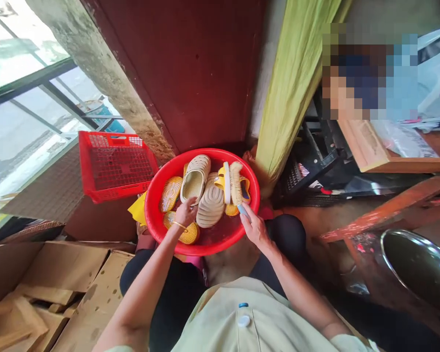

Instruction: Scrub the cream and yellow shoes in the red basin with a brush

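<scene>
A red basin (155,226) holds water and several shoes. My left hand (186,212) is closed on the near end of a beige clog (196,182), whose opening faces up. In my right hand (254,226) is the blue handle of a scrubbing brush (236,182), its pale bristles over the basin's right side. Beside the brush stands a yellow sandal (221,184) with a white sole. Another beige clog (210,205) lies sole up between my hands. Yellow footwear (171,194) rests at the basin's left, with another yellow piece (189,234) below it.
A red plastic crate (118,166) sits left of the basin. Cardboard (91,293) lies at the lower left. A dark red door (190,73) and green curtain (291,83) stand beyond. At right are a wooden table (374,151) and a metal bowl (418,264).
</scene>
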Available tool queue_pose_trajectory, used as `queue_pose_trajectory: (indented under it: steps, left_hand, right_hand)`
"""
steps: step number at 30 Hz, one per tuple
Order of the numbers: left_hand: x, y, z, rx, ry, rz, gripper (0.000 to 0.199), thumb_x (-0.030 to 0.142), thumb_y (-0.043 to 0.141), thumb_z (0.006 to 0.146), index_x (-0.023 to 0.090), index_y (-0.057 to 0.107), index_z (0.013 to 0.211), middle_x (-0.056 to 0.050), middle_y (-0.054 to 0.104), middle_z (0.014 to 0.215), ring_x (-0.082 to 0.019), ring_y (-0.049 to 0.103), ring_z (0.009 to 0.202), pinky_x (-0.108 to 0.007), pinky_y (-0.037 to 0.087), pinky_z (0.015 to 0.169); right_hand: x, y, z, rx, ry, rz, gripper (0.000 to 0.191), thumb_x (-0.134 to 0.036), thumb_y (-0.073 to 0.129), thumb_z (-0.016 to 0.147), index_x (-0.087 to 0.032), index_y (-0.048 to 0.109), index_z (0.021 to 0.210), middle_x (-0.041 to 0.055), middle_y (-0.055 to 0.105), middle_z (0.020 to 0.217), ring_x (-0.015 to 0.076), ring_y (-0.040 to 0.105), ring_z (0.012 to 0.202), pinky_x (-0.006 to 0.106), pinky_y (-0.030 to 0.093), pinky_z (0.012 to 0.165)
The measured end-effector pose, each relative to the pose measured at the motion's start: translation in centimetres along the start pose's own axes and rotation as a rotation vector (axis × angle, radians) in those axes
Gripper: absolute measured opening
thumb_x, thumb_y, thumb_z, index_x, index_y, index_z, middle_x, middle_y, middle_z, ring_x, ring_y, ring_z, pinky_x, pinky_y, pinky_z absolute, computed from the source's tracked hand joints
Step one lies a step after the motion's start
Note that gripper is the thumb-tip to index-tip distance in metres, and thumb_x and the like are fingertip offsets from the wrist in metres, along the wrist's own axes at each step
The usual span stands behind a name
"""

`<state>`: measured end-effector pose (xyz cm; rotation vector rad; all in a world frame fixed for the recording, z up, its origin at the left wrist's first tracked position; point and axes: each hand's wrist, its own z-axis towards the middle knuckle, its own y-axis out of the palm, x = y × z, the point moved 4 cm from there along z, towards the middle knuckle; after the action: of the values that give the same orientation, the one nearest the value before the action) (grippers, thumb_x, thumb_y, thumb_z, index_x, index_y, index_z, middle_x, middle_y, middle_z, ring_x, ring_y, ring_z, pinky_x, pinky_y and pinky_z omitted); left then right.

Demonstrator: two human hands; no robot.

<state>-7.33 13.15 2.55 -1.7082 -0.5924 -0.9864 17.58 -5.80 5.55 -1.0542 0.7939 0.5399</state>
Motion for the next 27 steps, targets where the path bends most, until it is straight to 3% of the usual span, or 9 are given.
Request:
queue_pose_trajectory:
  steps: [2,4,7,10,12,16,21,24,27]
  left_hand:
    - [-3.3,-3.8,-2.1,-0.039,-0.037,0.390,0.053,0.019,0.065,0.075,0.019,0.068,0.128,-0.018,0.067,0.135,-0.037,0.058,0.132,-0.053,0.039,0.115]
    - [-5.4,-5.9,-3.7,-0.146,-0.091,0.631,0.066,0.015,0.066,0.069,0.024,0.064,0.135,-0.017,0.057,0.150,-0.039,0.048,0.143,-0.057,0.033,0.118]
    - [-6.8,-5.4,-4.6,-0.260,-0.170,0.679,0.085,0.030,0.074,0.070,0.021,0.048,0.151,-0.021,0.039,0.163,-0.041,0.041,0.148,-0.054,0.031,0.119]
    - [-6.8,-3.0,-3.6,-0.182,-0.232,0.631,0.089,0.054,0.063,0.083,0.007,0.037,0.154,-0.032,0.035,0.159,-0.044,0.036,0.150,-0.051,0.034,0.116]
    - [-6.7,-1.4,-2.8,-0.070,-0.286,0.580,0.084,0.059,0.059,0.085,0.008,0.041,0.150,-0.033,0.036,0.157,-0.047,0.033,0.151,-0.056,0.032,0.115]
    - [-6.4,0.4,-1.8,0.096,-0.319,0.435,0.083,0.053,0.069,0.077,0.013,0.045,0.145,-0.031,0.037,0.156,-0.050,0.035,0.147,-0.060,0.032,0.113]
    - [-5.9,-0.6,-2.0,0.222,-0.255,0.107,0.067,0.035,0.073,0.065,0.017,0.056,0.127,-0.018,0.061,0.128,-0.038,0.055,0.125,-0.050,0.045,0.103]
    - [-5.5,-1.2,-2.5,0.249,-0.195,-0.260,0.059,0.038,0.069,0.066,0.019,0.059,0.121,-0.008,0.067,0.106,-0.028,0.064,0.101,-0.041,0.053,0.089]
    - [-5.1,-1.3,-2.9,0.247,-0.135,-0.563,0.065,0.040,0.065,0.067,0.019,0.059,0.128,-0.004,0.068,0.101,-0.023,0.065,0.090,-0.036,0.055,0.081]
  right_hand:
    - [-1.0,2.6,0.4,-0.200,-0.040,-0.078,0.051,-0.033,0.042,0.105,-0.019,0.052,0.153,0.0129,0.071,0.134,0.0235,0.069,0.119,0.033,0.054,0.102]
    - [-2.1,5.4,1.0,-0.395,-0.037,-0.231,0.050,-0.030,0.042,0.104,-0.022,0.054,0.152,0.0128,0.074,0.125,0.0248,0.072,0.110,0.035,0.056,0.096]
    - [-3.2,8.4,1.9,-0.582,-0.002,-0.473,0.050,-0.025,0.041,0.103,-0.026,0.054,0.152,0.0136,0.073,0.117,0.0269,0.072,0.103,0.037,0.055,0.090]
    - [-3.4,9.8,2.7,-0.675,0.018,-0.585,0.054,-0.022,0.040,0.102,-0.028,0.048,0.156,0.0144,0.070,0.123,0.0270,0.069,0.108,0.038,0.052,0.093]
    - [-3.1,10.0,3.0,-0.700,0.038,-0.624,0.056,-0.021,0.039,0.102,-0.029,0.044,0.157,0.0144,0.069,0.125,0.0264,0.068,0.109,0.038,0.051,0.094]
    - [-2.2,10.2,3.1,-0.709,0.064,-0.669,0.057,-0.018,0.038,0.102,-0.030,0.044,0.157,0.0141,0.069,0.124,0.0256,0.068,0.108,0.037,0.051,0.092]
    - [-0.9,10.6,3.1,-0.691,0.092,-0.617,0.058,-0.020,0.045,0.101,-0.034,0.044,0.157,0.0119,0.073,0.124,0.0257,0.070,0.112,0.037,0.051,0.095]
    - [-0.2,10.6,3.7,-0.651,0.099,-0.400,0.058,-0.022,0.050,0.099,-0.034,0.047,0.155,0.0070,0.075,0.127,0.0243,0.069,0.119,0.036,0.051,0.101]
    - [-0.4,10.2,4.3,-0.507,0.036,-0.132,0.056,-0.021,0.049,0.099,-0.027,0.049,0.155,0.0064,0.069,0.140,0.0219,0.064,0.129,0.035,0.049,0.108]
